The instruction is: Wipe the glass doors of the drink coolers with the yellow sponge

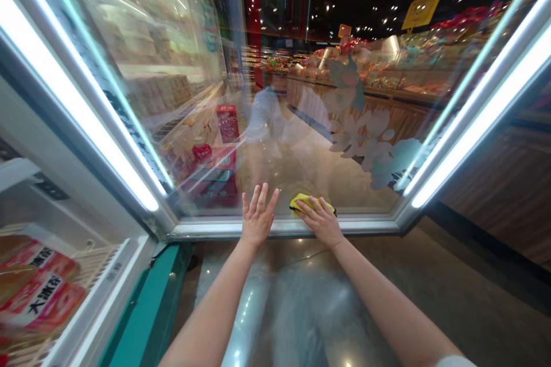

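A glass door (pixel 297 155) with a pale metal frame stands in front of me, flower decals on its right part. My left hand (pixel 257 215) rests with fingers spread against the lower glass, just above the bottom rail, and holds nothing. To its right, my right hand (pixel 321 219) presses a yellow cloth (pixel 303 200) with a dark edge against the glass, its fingers lying over the cloth. The cloth's lower part is hidden under that hand.
Bright light strips run along the left (pixel 77 97) and right (pixel 486 109) door sides. At lower left, a freezer shelf (pixel 103 287) holds red and white packages (pixel 47 292). A teal base (pixel 148 304) lies beside it. Display counters (pixel 387 94) show beyond the glass.
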A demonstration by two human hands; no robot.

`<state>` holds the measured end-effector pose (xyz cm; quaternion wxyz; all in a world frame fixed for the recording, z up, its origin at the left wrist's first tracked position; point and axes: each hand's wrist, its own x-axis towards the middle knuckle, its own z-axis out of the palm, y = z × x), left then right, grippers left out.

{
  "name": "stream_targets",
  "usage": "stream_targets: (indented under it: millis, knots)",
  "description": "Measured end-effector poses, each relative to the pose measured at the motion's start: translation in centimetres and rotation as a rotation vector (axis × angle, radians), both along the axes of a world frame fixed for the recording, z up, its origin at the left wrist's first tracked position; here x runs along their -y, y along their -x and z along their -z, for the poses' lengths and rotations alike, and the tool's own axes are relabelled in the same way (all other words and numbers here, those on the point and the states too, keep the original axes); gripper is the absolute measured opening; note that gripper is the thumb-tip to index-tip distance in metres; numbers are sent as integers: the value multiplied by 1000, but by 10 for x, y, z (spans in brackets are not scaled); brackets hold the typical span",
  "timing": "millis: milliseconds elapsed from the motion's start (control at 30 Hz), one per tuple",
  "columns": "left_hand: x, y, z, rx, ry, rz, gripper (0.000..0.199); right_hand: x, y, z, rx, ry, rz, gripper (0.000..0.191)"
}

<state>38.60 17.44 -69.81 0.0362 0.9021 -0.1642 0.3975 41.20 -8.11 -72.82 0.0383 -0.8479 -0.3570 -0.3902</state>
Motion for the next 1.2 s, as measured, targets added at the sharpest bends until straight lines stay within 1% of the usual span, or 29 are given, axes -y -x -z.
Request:
stream_targets:
  millis: [67,133,200,267,333,400,467,533,567,633,700,767,800,867,933,1000,1033,1100,1133,1200]
  knots:
    - [-4,1,-1,1,0,-10,92,19,3,0,4,24,-3,52]
    - [-10,2,-2,6,7,-17,92,26,1,-10,51,-21,40,52]
    - [-17,3,-4,11,20,-22,92,15,-3,-25,100,-105,94,54]
    - [-24,4,-5,15,33,-30,91,-13,-6,-36,103,-162,112,56]
    - [-29,5,-6,17,43,-39,90,-41,-6,-37,78,-142,65,56]
    - [-32,7,-7,14,54,-47,90,-54,-3,-29,63,-58,-20,52]
    - [-35,8,-8,9,65,-56,92,-49,2,-19,60,29,-97,47]
    - [-40,11,-9,3,74,-65,94,-31,5,-15,52,62,-120,45]
    - [-43,12,-9,0,79,-71,94,-22,5,-17,48,50,-106,45]
    - [-51,13,-9,-4,89,-83,95,-14,4,-28,47,-10,-41,47]
    - [-60,14,-10,-7,94,-93,94,-24,1,-44,51,-63,14,50]
    - [-67,15,-10,-7,86,-96,93,-47,-2,-55,51,-65,19,52]
    - [-70,15,-10,-7,79,-95,93,-60,-2,-57,45,-43,3,51]
    - [-74,15,-10,-1,65,-90,93,-79,-1,-54,30,39,-58,49]
    - [-78,16,-8,8,54,-80,92,-82,2,-45,27,136,-133,43]
    - [-84,18,-5,19,54,-76,92,-73,5,-39,40,213,-200,36]
    - [-87,20,-3,24,61,-80,93,-66,5,-39,48,234,-221,34]
    - [-95,23,1,29,86,-97,94,-59,5,-45,65,235,-220,35]
    - [-99,24,2,30,98,-106,94,-61,4,-51,76,215,-197,37]
    - [-106,28,4,29,111,-118,94,-80,2,-62,104,146,-120,43]
